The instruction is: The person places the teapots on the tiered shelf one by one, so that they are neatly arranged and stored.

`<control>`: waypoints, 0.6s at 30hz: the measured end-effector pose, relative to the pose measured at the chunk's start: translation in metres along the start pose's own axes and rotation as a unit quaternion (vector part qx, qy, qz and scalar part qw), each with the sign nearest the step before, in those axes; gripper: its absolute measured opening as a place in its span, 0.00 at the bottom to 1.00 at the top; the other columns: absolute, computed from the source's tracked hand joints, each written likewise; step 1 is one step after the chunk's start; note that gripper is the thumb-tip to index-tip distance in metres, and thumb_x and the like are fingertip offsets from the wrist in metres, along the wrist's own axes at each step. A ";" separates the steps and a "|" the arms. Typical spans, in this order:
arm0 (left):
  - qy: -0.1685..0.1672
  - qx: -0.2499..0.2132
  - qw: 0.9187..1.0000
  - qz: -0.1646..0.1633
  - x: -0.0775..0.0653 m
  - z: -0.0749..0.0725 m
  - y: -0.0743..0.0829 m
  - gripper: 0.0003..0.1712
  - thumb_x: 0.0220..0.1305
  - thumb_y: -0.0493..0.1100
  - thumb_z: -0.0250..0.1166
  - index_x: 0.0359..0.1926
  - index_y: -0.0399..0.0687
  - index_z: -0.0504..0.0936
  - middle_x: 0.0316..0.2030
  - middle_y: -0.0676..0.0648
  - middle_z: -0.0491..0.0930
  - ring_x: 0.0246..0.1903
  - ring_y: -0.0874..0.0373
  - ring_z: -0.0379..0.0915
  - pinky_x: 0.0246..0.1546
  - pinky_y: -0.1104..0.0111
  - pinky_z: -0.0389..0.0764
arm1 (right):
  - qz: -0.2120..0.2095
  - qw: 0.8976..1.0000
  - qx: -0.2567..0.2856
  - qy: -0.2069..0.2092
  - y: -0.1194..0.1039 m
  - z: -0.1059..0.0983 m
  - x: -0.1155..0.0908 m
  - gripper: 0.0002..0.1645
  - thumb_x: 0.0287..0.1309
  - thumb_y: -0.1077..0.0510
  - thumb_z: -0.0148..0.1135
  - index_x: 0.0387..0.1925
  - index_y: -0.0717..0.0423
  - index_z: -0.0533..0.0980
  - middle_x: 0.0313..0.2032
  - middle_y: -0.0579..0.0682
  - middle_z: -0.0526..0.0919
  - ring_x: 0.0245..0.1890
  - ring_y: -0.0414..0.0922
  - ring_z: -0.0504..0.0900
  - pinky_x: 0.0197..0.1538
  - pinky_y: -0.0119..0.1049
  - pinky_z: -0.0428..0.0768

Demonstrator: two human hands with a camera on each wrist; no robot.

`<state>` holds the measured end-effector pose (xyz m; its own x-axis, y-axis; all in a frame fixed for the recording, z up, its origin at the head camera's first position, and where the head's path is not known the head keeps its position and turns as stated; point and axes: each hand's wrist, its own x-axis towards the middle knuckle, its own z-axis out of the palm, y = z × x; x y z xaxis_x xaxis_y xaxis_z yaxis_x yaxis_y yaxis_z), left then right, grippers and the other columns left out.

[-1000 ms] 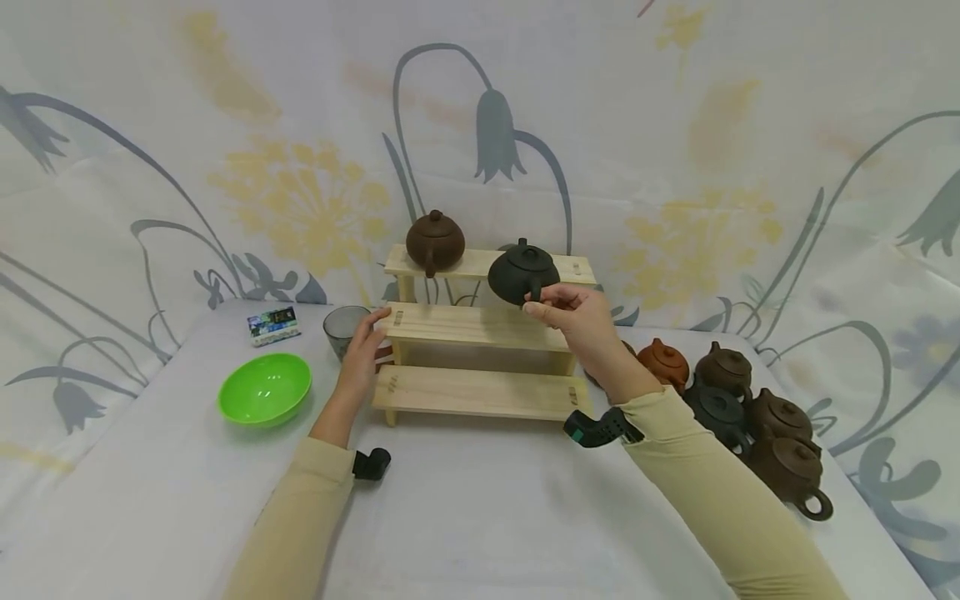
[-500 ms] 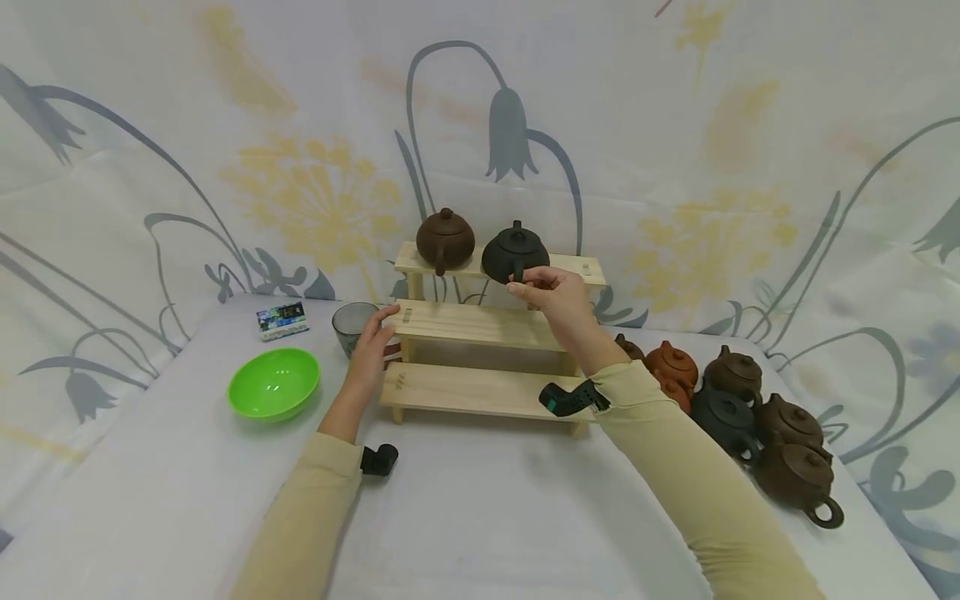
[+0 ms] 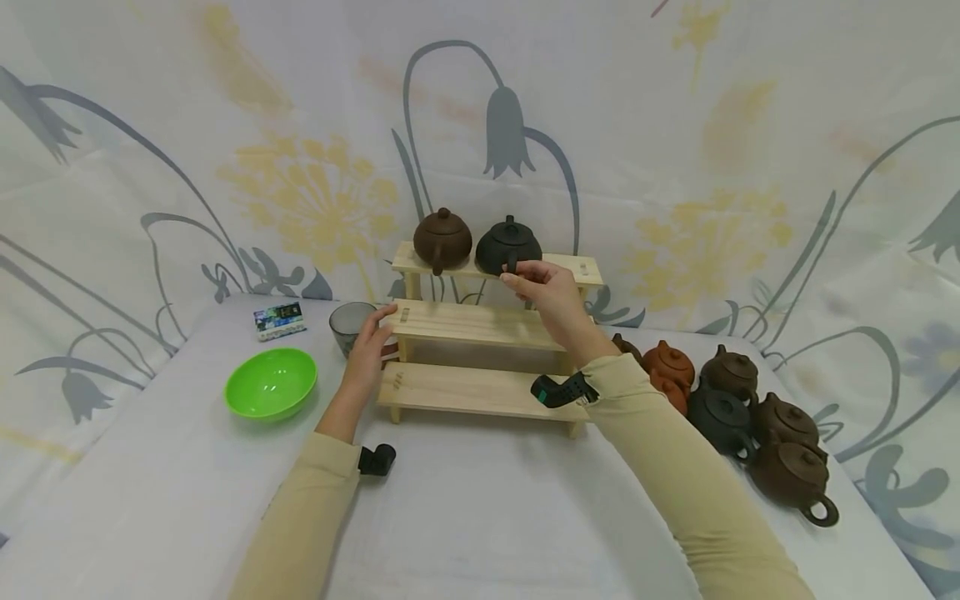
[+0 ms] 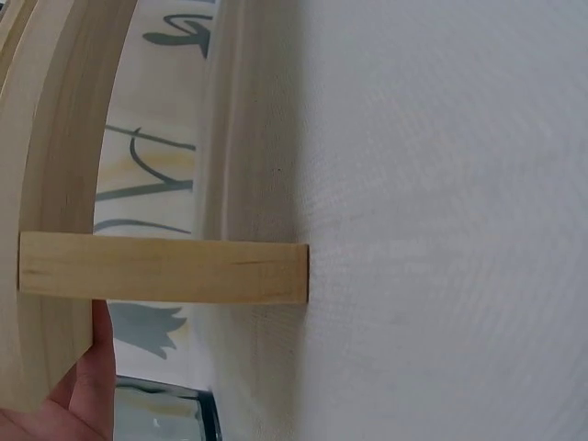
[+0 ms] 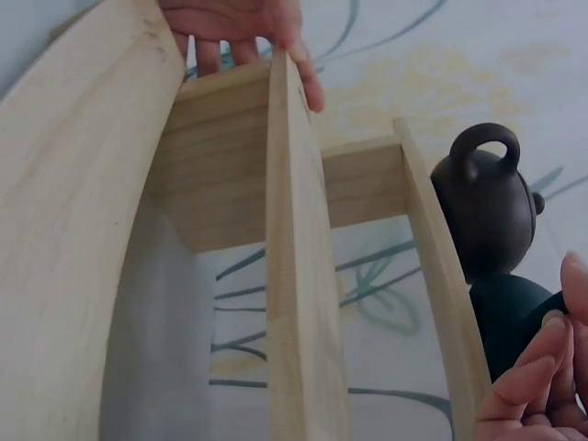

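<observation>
My right hand (image 3: 551, 296) pinches the handle of a black teapot (image 3: 508, 243), whose base meets the top plank of a three-tier wooden rack (image 3: 480, 323). In the right wrist view the fingers (image 5: 533, 386) close on that handle, and the teapot (image 5: 503, 317) looks dark green. Just left of it, a brown teapot (image 3: 442, 240) stands on the same plank, handle forward. My left hand (image 3: 365, 354) grips the left end of the middle plank, a digit over its top and others below. The left wrist view shows part of this hand (image 4: 87, 390) behind the wood.
Behind the left hand stands a grey glass cup (image 3: 351, 323). Farther left are a green bowl (image 3: 272, 385) and a small patterned box (image 3: 279, 321). Several brown, reddish and black teapots (image 3: 791, 471) cluster on the right of the white-covered table (image 3: 480, 517). A floral cloth hangs behind.
My right hand has brought the black teapot left and back, down onto the top plank beside the brown one. The left hand has stayed on the rack.
</observation>
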<state>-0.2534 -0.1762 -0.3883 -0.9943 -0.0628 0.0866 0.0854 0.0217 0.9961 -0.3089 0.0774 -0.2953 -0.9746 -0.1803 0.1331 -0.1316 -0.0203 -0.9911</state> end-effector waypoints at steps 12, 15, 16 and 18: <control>0.005 0.012 1.000 -0.003 -0.001 0.002 0.002 0.24 0.73 0.46 0.39 0.68 0.52 0.58 0.65 0.40 0.58 0.56 0.37 0.64 0.55 0.49 0.64 | -0.017 1.000 -0.015 0.000 0.011 -0.025 -0.021 0.11 0.57 0.65 0.61 0.43 0.61 0.77 0.23 0.44 0.74 0.22 0.40 0.67 0.31 0.33 0.67; 0.006 0.016 1.000 -0.004 -0.002 0.002 0.002 0.25 0.73 0.46 0.39 0.68 0.53 0.58 0.65 0.40 0.58 0.56 0.37 0.64 0.55 0.49 0.65 | -0.011 1.000 -0.028 0.003 0.013 -0.032 -0.028 0.08 0.57 0.64 0.62 0.40 0.53 0.78 0.24 0.44 0.74 0.23 0.40 0.67 0.30 0.32 0.67; 0.006 0.017 1.000 -0.003 -0.002 0.002 0.002 0.25 0.73 0.47 0.39 0.68 0.53 0.58 0.65 0.40 0.58 0.56 0.37 0.64 0.55 0.49 0.65 | -0.011 1.000 -0.029 0.002 0.014 -0.034 -0.031 0.09 0.57 0.64 0.62 0.40 0.54 0.78 0.24 0.44 0.74 0.23 0.40 0.66 0.30 0.32 0.67; 0.005 0.018 1.000 -0.002 -0.002 0.001 0.002 0.25 0.73 0.47 0.39 0.69 0.53 0.58 0.66 0.40 0.58 0.57 0.37 0.64 0.55 0.49 0.64 | -0.010 0.999 -0.031 0.001 0.017 -0.039 -0.036 0.08 0.57 0.64 0.62 0.40 0.52 0.78 0.24 0.44 0.74 0.22 0.40 0.65 0.30 0.33 0.66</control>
<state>-0.2512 -0.1747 -0.3865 -0.9939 -0.0730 0.0828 0.0786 0.0581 0.9952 -0.2828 0.1216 -0.3167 -0.9720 -0.1784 0.1532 -0.1622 0.0371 -0.9861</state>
